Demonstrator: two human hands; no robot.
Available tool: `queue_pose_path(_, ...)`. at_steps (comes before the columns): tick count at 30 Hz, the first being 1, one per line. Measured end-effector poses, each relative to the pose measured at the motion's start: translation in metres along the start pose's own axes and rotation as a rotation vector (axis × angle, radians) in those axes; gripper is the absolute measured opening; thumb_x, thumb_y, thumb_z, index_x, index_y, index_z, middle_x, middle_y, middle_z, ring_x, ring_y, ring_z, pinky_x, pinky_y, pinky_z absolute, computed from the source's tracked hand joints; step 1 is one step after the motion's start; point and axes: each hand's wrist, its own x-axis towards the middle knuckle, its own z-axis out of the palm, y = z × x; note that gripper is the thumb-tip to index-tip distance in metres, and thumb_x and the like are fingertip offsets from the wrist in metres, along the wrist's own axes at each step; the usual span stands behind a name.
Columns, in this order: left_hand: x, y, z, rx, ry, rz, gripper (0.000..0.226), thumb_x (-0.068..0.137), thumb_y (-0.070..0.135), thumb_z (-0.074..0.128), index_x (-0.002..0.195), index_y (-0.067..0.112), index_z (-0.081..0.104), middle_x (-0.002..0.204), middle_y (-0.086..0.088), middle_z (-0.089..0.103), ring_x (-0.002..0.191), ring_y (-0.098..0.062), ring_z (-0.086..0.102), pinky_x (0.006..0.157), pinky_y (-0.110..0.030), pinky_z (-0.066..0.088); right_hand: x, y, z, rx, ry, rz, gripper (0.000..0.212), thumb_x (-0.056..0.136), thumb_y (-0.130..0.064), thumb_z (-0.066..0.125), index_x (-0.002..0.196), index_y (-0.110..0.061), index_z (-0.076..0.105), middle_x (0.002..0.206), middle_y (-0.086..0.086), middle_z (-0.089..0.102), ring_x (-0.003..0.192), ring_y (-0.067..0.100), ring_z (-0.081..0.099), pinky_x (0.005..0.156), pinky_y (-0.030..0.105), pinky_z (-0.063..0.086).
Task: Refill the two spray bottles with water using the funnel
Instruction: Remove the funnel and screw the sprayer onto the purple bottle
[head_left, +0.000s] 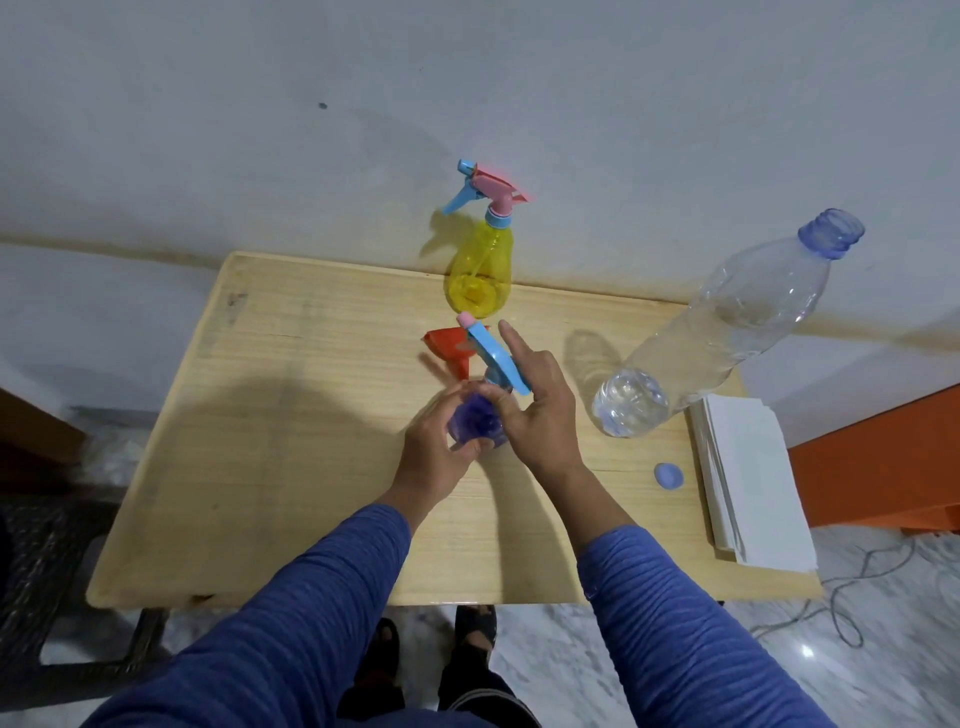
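A purple spray bottle (475, 422) stands mid-table, and my left hand (434, 452) grips its body from the left. My right hand (540, 410) holds the collar under its light-blue spray head (493, 358), with the index finger pointing up. Behind it a red funnel (451, 349) lies on its side. At the table's far edge stands a yellow spray bottle (480, 275) with a pink and blue spray head (488, 195) screwed on. To the right stands a large clear water bottle (727, 332), uncapped and partly full.
The wooden table (291, 415) stands against a white wall. The water bottle's blue cap (668, 475) lies on the table at the right. A stack of white paper napkins (748, 478) covers the right edge. An orange cabinet (883, 467) stands beyond it.
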Motion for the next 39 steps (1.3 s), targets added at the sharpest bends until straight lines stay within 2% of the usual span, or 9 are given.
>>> queue_pose_path(6, 0.002, -0.007, 0.001, 0.045, -0.022, 0.006, 0.077, 0.069, 0.012, 0.08, 0.136, 0.026, 0.044, 0.137, 0.009, 0.049, 0.125, -0.008, 0.048, 0.1, -0.036, 0.047, -0.002, 0.006, -0.002, -0.008, -0.045, -0.032, 0.064, 0.088, -0.004, 0.055, 0.141, -0.03, 0.028, 0.101, 0.007, 0.061, 0.085, 0.008, 0.049, 0.08, 0.011, 0.04)
queue_pose_path(9, 0.003, -0.006, 0.0, 0.047, -0.03, 0.025, 0.08, 0.07, 0.009, 0.08, 0.135, 0.032, 0.04, 0.143, 0.004, 0.045, 0.129, -0.01, 0.045, 0.099, -0.023, 0.045, -0.001, 0.007, -0.004, -0.056, -0.096, -0.044, 0.059, 0.088, 0.0, 0.052, 0.139, -0.027, 0.039, 0.105, 0.009, 0.064, 0.085, 0.007, 0.049, 0.081, 0.006, 0.038)
queue_pose_path(13, 0.002, -0.002, 0.0, 0.037, -0.01, 0.011, 0.078, 0.068, 0.01, 0.081, 0.132, 0.032, 0.042, 0.132, 0.021, 0.046, 0.121, 0.0, 0.047, 0.099, -0.025, 0.045, -0.001, 0.003, -0.001, 0.025, -0.037, 0.003, 0.053, 0.085, -0.006, 0.061, 0.131, -0.028, 0.048, 0.112, 0.01, 0.06, 0.097, 0.016, 0.054, 0.085, 0.007, 0.038)
queue_pose_path(21, 0.001, -0.003, 0.0, 0.044, -0.025, -0.01, 0.068, 0.07, 0.012, 0.079, 0.13, 0.022, 0.051, 0.133, 0.016, 0.05, 0.122, 0.006, 0.044, 0.101, -0.033, 0.046, 0.005, 0.0, -0.004, -0.051, -0.049, -0.021, 0.068, 0.078, -0.011, 0.072, 0.136, -0.03, 0.043, 0.087, 0.013, 0.046, 0.079, -0.004, 0.039, 0.076, 0.001, 0.034)
queue_pose_path(24, 0.001, -0.002, -0.001, 0.04, -0.026, -0.003, 0.071, 0.069, 0.011, 0.079, 0.132, 0.023, 0.048, 0.132, 0.02, 0.047, 0.123, 0.002, 0.045, 0.101, -0.034, 0.046, 0.008, 0.002, -0.009, -0.075, -0.142, -0.063, 0.065, 0.079, -0.009, 0.069, 0.138, -0.025, 0.044, 0.103, 0.005, 0.057, 0.088, -0.002, 0.045, 0.081, 0.004, 0.035)
queue_pose_path(26, 0.0, -0.001, -0.002, 0.037, -0.026, 0.003, 0.076, 0.069, 0.011, 0.08, 0.134, 0.026, 0.044, 0.132, 0.021, 0.045, 0.123, 0.001, 0.045, 0.101, -0.032, 0.046, 0.006, 0.001, -0.013, -0.015, -0.206, -0.065, 0.068, 0.08, -0.005, 0.064, 0.14, -0.026, 0.039, 0.127, -0.016, 0.053, 0.106, 0.007, 0.053, 0.092, 0.011, 0.039)
queue_pose_path(29, 0.0, -0.001, -0.001, 0.036, -0.027, -0.001, 0.079, 0.069, 0.012, 0.081, 0.135, 0.029, 0.041, 0.131, 0.019, 0.045, 0.123, -0.001, 0.045, 0.101, -0.03, 0.046, 0.001, 0.001, -0.014, 0.044, -0.207, -0.049, 0.071, 0.083, 0.001, 0.057, 0.139, -0.036, 0.035, 0.124, -0.04, 0.042, 0.105, 0.013, 0.06, 0.09, 0.024, 0.049)
queue_pose_path(34, 0.001, -0.002, -0.001, 0.046, -0.039, -0.01, 0.074, 0.07, 0.011, 0.079, 0.134, 0.027, 0.045, 0.131, 0.014, 0.051, 0.12, -0.002, 0.049, 0.1, -0.031, 0.047, 0.003, 0.0, -0.004, 0.124, -0.075, 0.064, 0.063, 0.073, -0.001, 0.071, 0.124, -0.028, 0.046, 0.111, -0.028, 0.05, 0.098, 0.009, 0.056, 0.09, 0.014, 0.044)
queue_pose_path(39, 0.001, -0.002, -0.001, 0.063, -0.04, -0.007, 0.075, 0.072, 0.011, 0.078, 0.136, 0.027, 0.042, 0.131, 0.014, 0.051, 0.119, -0.002, 0.049, 0.099, -0.028, 0.047, 0.001, 0.002, -0.014, 0.061, -0.141, 0.035, 0.066, 0.075, -0.011, 0.074, 0.128, -0.033, 0.041, 0.113, -0.037, 0.046, 0.101, 0.001, 0.056, 0.093, 0.009, 0.04)
